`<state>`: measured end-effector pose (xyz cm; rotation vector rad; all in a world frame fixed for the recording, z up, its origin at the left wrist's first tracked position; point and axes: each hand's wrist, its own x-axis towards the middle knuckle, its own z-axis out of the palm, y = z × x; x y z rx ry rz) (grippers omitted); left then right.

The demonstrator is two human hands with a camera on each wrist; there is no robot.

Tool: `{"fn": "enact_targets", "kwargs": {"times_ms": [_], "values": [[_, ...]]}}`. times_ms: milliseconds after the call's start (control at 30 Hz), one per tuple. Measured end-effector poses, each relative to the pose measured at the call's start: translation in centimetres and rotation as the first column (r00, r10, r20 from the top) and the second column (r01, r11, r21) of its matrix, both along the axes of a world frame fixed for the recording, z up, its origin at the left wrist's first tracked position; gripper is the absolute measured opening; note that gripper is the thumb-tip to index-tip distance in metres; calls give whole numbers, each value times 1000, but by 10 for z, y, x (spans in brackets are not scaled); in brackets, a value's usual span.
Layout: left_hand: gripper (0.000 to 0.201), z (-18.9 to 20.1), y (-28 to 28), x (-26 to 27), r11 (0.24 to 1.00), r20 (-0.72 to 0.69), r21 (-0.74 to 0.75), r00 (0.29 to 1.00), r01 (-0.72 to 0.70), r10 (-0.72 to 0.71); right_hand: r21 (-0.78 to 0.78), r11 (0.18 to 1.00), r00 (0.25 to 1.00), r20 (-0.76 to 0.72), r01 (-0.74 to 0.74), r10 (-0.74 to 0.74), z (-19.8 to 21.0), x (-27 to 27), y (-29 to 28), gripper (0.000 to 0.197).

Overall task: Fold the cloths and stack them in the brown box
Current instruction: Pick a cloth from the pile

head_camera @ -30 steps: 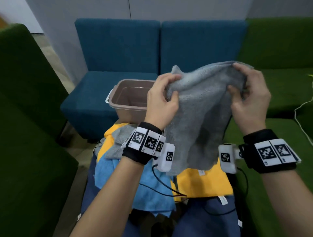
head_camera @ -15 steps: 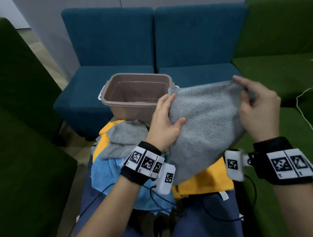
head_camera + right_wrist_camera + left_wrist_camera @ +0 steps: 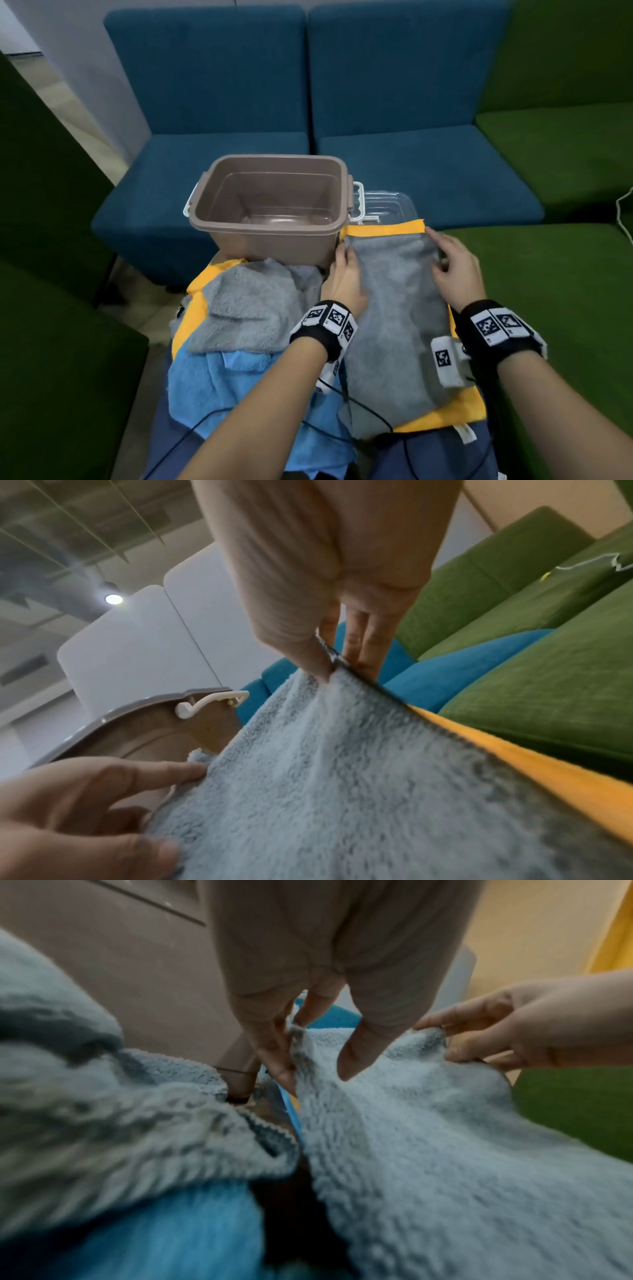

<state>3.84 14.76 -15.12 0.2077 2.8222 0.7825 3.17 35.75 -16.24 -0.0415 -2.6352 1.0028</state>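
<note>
A folded grey cloth [image 3: 394,308] lies flat on a yellow cloth [image 3: 387,228] on my lap, right of the brown box [image 3: 267,243]. My left hand [image 3: 344,255] pinches its far left corner between thumb and fingers, shown close in the left wrist view [image 3: 308,1047]. My right hand [image 3: 438,250] pinches the far right corner, its thumb on top of the hem [image 3: 332,666]. The brown box has nothing in it. A second grey cloth [image 3: 250,308] lies crumpled on the left, over a blue cloth [image 3: 246,387].
A clear plastic lid [image 3: 387,205] lies behind the box's white handle. Blue sofa seats [image 3: 428,171] stand ahead, a green sofa [image 3: 548,274] on the right and a green armchair [image 3: 51,308] on the left. Black cables run over my lap.
Both hands brought the grey cloth down from mid-air and laid it flat on the yellow cloth beside the box, still holding its far corners.
</note>
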Motion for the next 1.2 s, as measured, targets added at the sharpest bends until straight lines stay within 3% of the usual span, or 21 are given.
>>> {"fn": "enact_targets", "kwargs": {"times_ms": [100,233,467,633,833,967,1067,1200], "values": [[86,5,13,-15,999,-60,-46,998,-5,2,-11,997,996,-54,71,-71,6,-21,-1,60],[85,-3,25,-32,989,-91,-142,995,-46,33,9,996,996,10,86,-86,7,-44,-4,55],[75,-20,25,-49,978,-65,-193,996,-75,64,163,982,976,177,95,-124,-4,-70,-9,59],[80,-27,24,-51,982,-40,-173,996,-81,75,225,974,916,396,-33,-60,-17,-74,-8,58],[89,-16,15,-32,995,0,45,996,-90,90,-79,994,961,272,73,-49,-19,-41,-2,64],[92,-16,-3,4,961,77,216,984,-174,161,-184,977,920,391,107,-27,-18,8,5,65],[95,-24,-11,34,909,174,336,965,-245,196,-285,956,870,486,63,88,-26,43,15,77],[94,-33,-18,72,842,251,458,951,-283,183,-499,864,818,522,62,243,-21,74,20,89]]}}
